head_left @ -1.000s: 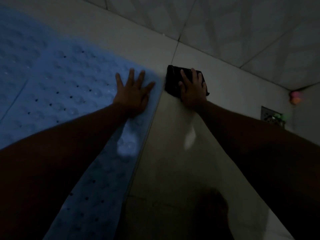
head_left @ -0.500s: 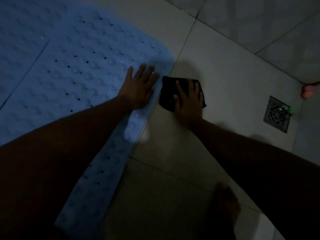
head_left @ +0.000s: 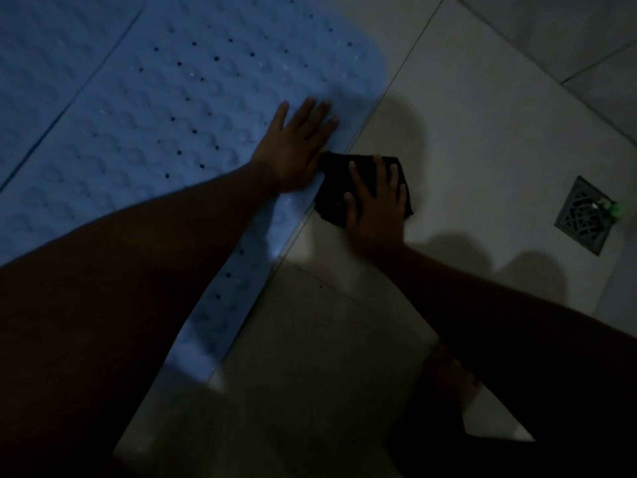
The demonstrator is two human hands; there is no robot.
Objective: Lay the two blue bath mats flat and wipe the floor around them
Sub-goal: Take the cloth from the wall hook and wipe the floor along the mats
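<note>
A blue bath mat [head_left: 179, 108] with bumps and small holes lies flat on the pale tiled floor. A second blue mat [head_left: 44, 53] lies beside it at the far left, edge to edge. My left hand [head_left: 293, 150] presses flat on the nearer mat close to its right edge, fingers spread. My right hand [head_left: 375, 205] rests flat, fingers straight, on a dark folded cloth [head_left: 332, 188] on the floor right beside that mat edge. The room is dim.
A square metal floor drain [head_left: 584, 215] sits at the right, with a small green object [head_left: 615, 208] at its edge. The tiled wall base [head_left: 568, 36] runs along the top right. A bare foot [head_left: 448, 377] stands on the tiles below my right arm.
My right hand has drawn the cloth back along the mat's edge, away from the wall and toward me. My left hand stays flat on the mat.
</note>
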